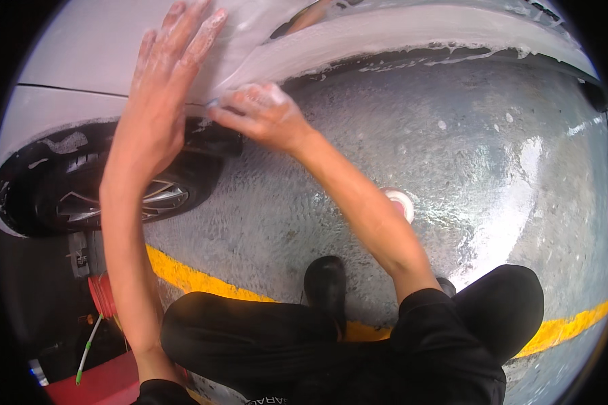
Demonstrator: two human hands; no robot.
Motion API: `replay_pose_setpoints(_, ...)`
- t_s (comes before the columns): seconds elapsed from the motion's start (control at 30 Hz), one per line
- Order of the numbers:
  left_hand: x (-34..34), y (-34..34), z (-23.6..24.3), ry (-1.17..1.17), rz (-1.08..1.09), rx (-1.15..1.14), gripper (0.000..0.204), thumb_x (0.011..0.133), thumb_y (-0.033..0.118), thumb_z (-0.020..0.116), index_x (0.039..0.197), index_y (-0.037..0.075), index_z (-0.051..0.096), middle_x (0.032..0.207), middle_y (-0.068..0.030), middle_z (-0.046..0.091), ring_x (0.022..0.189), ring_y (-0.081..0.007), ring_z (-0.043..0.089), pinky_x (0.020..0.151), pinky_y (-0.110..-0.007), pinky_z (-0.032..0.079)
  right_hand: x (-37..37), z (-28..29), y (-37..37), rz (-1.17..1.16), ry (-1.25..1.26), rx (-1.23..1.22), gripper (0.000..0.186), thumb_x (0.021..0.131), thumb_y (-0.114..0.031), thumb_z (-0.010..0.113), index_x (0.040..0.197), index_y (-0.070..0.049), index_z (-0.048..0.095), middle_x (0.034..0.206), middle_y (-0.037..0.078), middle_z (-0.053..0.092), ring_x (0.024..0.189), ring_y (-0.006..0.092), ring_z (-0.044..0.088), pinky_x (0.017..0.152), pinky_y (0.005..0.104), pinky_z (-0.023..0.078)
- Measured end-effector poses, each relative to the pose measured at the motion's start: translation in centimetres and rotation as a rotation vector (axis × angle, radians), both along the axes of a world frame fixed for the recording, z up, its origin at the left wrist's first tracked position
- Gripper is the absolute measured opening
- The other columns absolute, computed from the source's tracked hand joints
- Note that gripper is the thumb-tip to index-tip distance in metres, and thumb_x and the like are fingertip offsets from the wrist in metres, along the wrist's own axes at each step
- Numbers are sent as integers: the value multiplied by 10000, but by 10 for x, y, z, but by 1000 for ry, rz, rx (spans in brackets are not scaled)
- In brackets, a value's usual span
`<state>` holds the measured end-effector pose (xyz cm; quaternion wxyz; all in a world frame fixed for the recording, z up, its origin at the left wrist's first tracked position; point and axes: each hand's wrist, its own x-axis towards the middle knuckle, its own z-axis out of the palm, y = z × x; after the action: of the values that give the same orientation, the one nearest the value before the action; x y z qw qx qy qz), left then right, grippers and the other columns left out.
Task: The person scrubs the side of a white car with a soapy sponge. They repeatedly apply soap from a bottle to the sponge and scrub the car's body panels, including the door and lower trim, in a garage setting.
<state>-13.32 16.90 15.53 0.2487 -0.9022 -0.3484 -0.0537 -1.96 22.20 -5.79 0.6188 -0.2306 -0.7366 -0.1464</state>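
The white car fills the upper part of the head view, from the left side to the upper right, and its surface carries thin soap foam. In the upper left, the left hand lies over the body panel; its fingers are stretched out and a little apart, with foam on them. I see nothing in its hold, although the palm is hidden. The right hand, at the upper centre, is at the lower edge of the body, its fingers bent and foamy; whether they grip something, I cannot tell. Below the left hand is the wheel, with foam on the black arch above it. A round, white and pink object lies on the wet grey floor, right of the centre, partly behind the right forearm. A yellow stripe crosses the lower part.
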Motion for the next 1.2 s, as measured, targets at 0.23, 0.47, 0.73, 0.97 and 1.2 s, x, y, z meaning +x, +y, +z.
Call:
replay_pose_setpoints(0.23, -7, 1, 17, -141, -98, 119, 867, 816, -196, 502, 1593, 187, 500, 1675, -82, 441, 1572, -359, 360, 1310, -535, 253, 24, 3, 13, -266, 427, -1, 456, 937, -10, 693, 1364, -173, 684, 1073, 11, 627, 1025, 229, 549, 915, 371, 431)
replay_pose_setpoints(0.47, 1, 2, 3, -142, -56, 117, 770, 883, -110, 537, 1599, 167, 486, 1683, -110, 437, 1605, -342, 316, 1320, -527, 233, 79, 4, 28, -361, 477, 54, 284, 1015, -99, 638, 1282, -158, 715, 1028, 26, 627, 1039, 220, 555, 935, 398, 385)
replay_pose_setpoints(0.73, 40, 17, -19, -168, -101, 84, 752, 930, 122, 732, 1627, 209, 460, 1735, -90, 353, 1624, -336, 267, 1320, -560, 179, 77, 2, 4, -136, 351, -37, 420, 954, -43, 634, 1297, -252, 757, 1081, 32, 678, 1074, 244, 622, 991, 410, 444)
replay_pose_setpoints(0.97, 60, 24, -28, -79, -43, 95, 856, 876, 124, 745, 1658, 221, 412, 1768, -96, 277, 1647, -340, 202, 1316, -568, 158, 179, 17, 33, -582, 575, 72, 336, 952, -21, 639, 1246, -156, 732, 1059, 20, 680, 1022, 229, 576, 926, 414, 352)
replay_pose_setpoints(1.2, 80, 27, -8, -162, -169, 29, 881, 804, 16, 580, 1641, 244, 428, 1752, -62, 309, 1641, -338, 219, 1318, -604, 133, 153, 19, 17, -567, 55, 82, 468, 914, -76, 670, 1267, -368, 766, 1362, -127, 686, 1121, 142, 621, 925, 362, 519)
